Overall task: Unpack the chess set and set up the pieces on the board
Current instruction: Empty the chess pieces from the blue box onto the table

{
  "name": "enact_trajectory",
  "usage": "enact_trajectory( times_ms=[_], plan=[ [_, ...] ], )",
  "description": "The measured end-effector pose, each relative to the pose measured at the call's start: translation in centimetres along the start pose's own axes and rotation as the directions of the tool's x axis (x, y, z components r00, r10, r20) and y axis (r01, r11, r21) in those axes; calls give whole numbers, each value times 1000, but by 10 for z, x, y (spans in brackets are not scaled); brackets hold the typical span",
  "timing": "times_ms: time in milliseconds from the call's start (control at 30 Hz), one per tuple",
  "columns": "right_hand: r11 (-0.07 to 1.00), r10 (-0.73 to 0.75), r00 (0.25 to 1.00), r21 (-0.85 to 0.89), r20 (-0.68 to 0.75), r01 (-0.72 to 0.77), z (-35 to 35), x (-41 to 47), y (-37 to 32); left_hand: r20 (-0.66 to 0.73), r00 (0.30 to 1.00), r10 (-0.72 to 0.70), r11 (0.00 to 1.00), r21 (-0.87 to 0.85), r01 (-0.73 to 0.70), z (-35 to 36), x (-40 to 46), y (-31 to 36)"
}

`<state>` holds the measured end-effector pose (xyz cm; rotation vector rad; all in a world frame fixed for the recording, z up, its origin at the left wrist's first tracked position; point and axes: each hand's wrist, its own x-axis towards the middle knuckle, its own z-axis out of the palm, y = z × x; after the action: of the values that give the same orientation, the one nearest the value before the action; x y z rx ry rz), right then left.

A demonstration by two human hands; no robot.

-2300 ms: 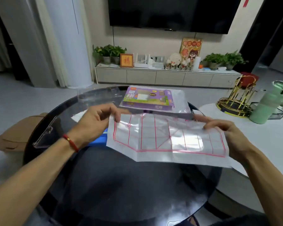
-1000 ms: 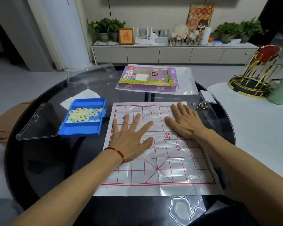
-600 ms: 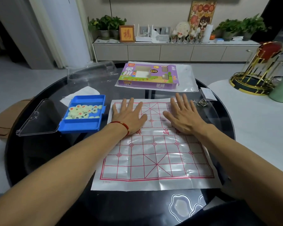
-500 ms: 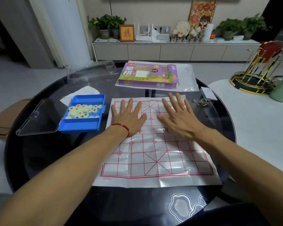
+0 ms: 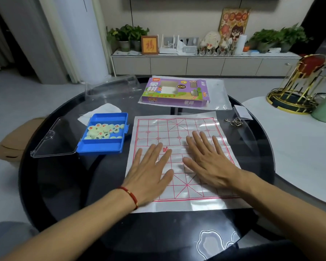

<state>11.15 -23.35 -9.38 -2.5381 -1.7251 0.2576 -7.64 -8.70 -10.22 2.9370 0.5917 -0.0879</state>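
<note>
1. Round dark glass bench (image 5: pixel 64 185), living room behind it; a low white cabinet (image 5: pixel 196 65) with potted plants stands along the far wall.
2. Blue plastic case (image 5: pixel 102 146), left of centre on the bench, its clear lid (image 5: pixel 53 140) hinged open and lying flat to the left. Pale round chess pieces (image 5: pixel 104 130) with red and black marks lie loose in its middle compartment; the characters are probably too blurred to read.
3. Left hand (image 5: pixel 151 174), red cord at the wrist, palm down with fingers straight and spread, pressing on the near-left part of the board.
4. Board (image 5: pixel 177 127): thin glossy white sheet with a red grid, spread flat at bench centre.
5. Purple chess-set box (image 5: pixel 177 93), beyond the board on a clear plastic bag (image 5: pixel 220 98).
6. Right hand (image 5: pixel 209 162), also flat and spread, pressing on the board just beside the left.
7. Small metal wire puzzle (image 5: pixel 233 122), right of the board.
8. Gold wire stand (image 5: pixel 297 87) on a white surface, far right.
</note>
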Motion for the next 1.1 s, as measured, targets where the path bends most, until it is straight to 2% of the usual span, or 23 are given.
enact_trajectory(
  times_ms=[100, 233, 300, 367, 467, 533, 600, 667, 700, 767, 833, 900, 967, 1033, 1100],
  plan=[
    [1000, 10, 1000, -27, -8, -10, -8, -6, -6, 9, 1000, -9, 1000, -21, 10, -2, 6, 1],
    [998, 32, 998, -49, 60, -29, 3, -15, -13, 20, 999, -28, 976, -218, 32, -15, 5, -1],
    [998, 46, 997, -35, 59, -44, 8, -16, -14, -6, 1000, -15, 971, -237, 13, -28, 2, -6],
    [999, 37, 998, -21, 43, -36, 5, -17, -15, -64, 998, -8, 985, -174, -3, -42, -3, -17],
    [1000, -1, 999, 14, -47, 2, -18, -12, -27, -175, 981, -77, 988, -148, 52, -56, -11, -58],
    [997, -70, 993, 7, -98, 71, -37, 5, -53, -291, 942, -167, 984, -112, 139, -64, -15, -95],
    [988, -157, 980, -5, -124, 157, -52, 35, -91, -376, 874, -306, 952, -110, 286, -76, -20, -127],
    [976, -212, 966, 16, -149, 216, -61, 76, -131, -389, 783, -485, 874, -186, 449, -90, -31, -151],
    [971, -229, 959, 37, -168, 238, -63, 97, -149, -342, 741, -578, 816, -221, 535, -95, -39, -159],
    [964, -222, 959, 104, -176, 243, -64, 138, -178, -155, 676, -720, 693, -206, 691, -97, -58, -170],
    [968, -195, 973, 133, -123, 211, -60, 171, -197, 13, 645, -764, 635, -159, 756, -89, -72, -173],
    [980, -152, 988, 123, -33, 155, -52, 189, -211, 83, 615, -784, 587, -224, 778, -78, -79, -173],
    [990, -90, 996, 114, 6, 89, -42, 192, -222, 79, 585, -807, 515, -388, 764, -73, -81, -174],
    [997, -38, 994, 63, -104, 44, -30, 185, -231, 113, 577, -809, 406, -602, 687, -74, -82, -170],
    [999, -38, 966, -44, -256, 28, -20, 169, -239, 181, 599, -780, 221, -816, 534, -73, -82, -166]
  ],
)
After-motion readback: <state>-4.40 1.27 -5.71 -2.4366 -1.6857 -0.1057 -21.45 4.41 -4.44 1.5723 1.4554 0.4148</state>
